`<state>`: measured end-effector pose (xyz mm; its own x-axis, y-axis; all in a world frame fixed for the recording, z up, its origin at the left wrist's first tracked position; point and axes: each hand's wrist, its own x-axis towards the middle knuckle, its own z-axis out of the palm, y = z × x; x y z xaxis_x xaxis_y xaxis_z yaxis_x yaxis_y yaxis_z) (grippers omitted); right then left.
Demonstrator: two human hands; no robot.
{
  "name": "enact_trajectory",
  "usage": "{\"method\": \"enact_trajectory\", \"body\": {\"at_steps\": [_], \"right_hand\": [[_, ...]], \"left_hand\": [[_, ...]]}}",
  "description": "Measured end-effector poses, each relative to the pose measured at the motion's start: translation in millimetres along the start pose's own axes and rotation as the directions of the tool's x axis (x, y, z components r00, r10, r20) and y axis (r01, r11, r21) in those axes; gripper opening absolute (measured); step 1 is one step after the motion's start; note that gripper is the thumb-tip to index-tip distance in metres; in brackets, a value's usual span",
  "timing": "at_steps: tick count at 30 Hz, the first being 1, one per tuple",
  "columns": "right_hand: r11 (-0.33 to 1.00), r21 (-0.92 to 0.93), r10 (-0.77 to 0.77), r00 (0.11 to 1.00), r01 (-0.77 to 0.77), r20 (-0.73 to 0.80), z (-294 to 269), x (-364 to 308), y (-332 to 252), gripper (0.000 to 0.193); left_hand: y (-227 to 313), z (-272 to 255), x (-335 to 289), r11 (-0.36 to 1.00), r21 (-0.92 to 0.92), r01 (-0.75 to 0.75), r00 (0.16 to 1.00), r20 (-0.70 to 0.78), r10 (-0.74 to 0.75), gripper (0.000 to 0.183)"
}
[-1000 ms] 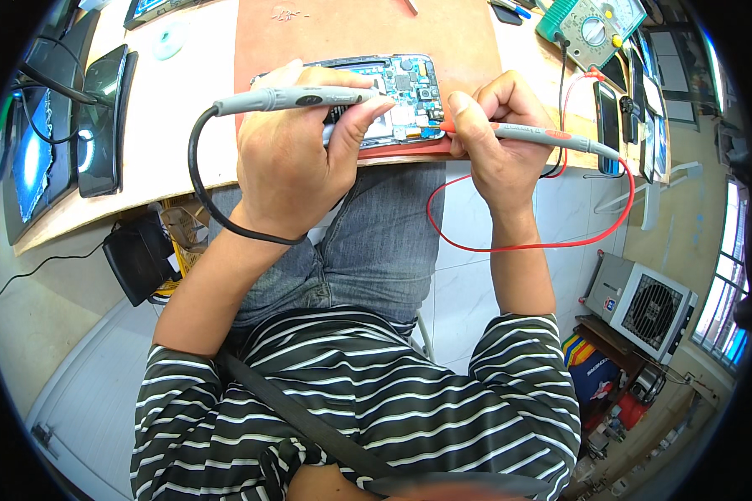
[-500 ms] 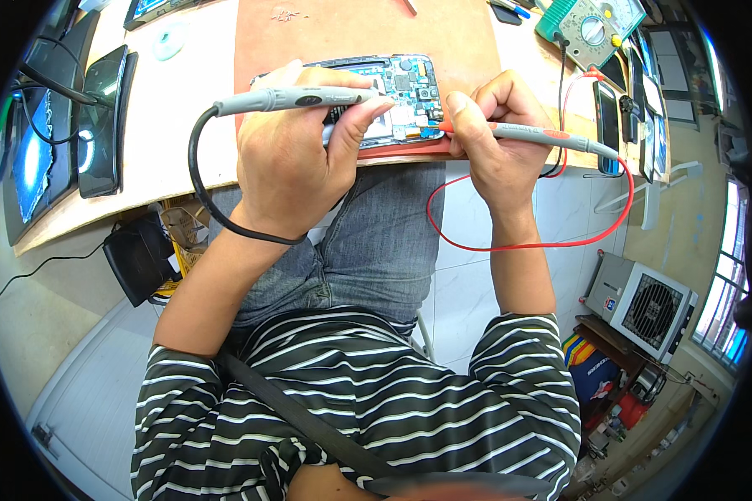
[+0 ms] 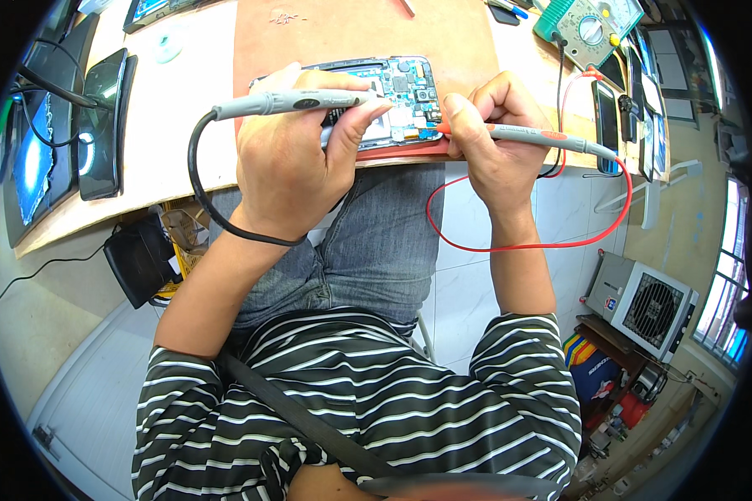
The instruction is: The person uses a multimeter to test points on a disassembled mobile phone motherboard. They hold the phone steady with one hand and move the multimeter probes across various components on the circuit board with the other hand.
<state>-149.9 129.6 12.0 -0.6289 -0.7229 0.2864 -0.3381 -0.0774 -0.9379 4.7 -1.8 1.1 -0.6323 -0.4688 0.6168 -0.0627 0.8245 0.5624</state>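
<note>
An opened phone (image 3: 403,83) with its blue circuit board exposed lies on a brown mat (image 3: 359,33) at the table's near edge. My left hand (image 3: 288,159) is closed round a grey test probe with a black cable (image 3: 263,103); its tip reaches over the board, partly hidden by the fingers. In my right hand (image 3: 497,138) is pinched a grey and red test probe (image 3: 551,136), its red end at the phone's right edge. Whether either tip touches metal is too small to tell. A green analog multimeter (image 3: 591,32) stands at the far right, with both leads running toward it.
Dark phones or tablets (image 3: 104,125) lie at the left, one with a cracked blue screen (image 3: 35,167). Another phone (image 3: 607,117) sits at the right below the multimeter. Small loose bits (image 3: 287,17) are scattered on the mat's far part. The red cable (image 3: 510,249) loops over my right forearm.
Almost nothing differs. Both hands keep their probes at nearly the same spots on the phone, with only a tiny shift of the right hand.
</note>
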Motion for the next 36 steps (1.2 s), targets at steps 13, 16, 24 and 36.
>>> {"method": "enact_trajectory", "body": {"at_steps": [13,16,24,36], "right_hand": [[1.0,-0.007,-0.022,1.0,0.022,-0.011,1,0,0,0.028],[0.999,-0.01,-0.037,0.999,0.037,-0.004,1,1,-1,0.028],[0.999,0.047,0.007,1.0,-0.007,-0.005,-1,0,1,0.027],[0.998,0.039,-0.043,0.998,0.046,-0.055,-12,-5,5,0.025]], "left_hand": [[2,0,-1,1.0,-0.012,0.025,1.0,0.002,-0.025,0.015],[2,0,-1,1.0,0.001,0.023,1.0,0.004,-0.023,0.015],[2,0,-1,0.999,-0.01,0.041,0.999,0.0,-0.041,0.015],[1,1,0,1.0,0.009,0.01,1.0,0.004,-0.01,0.015]]}}
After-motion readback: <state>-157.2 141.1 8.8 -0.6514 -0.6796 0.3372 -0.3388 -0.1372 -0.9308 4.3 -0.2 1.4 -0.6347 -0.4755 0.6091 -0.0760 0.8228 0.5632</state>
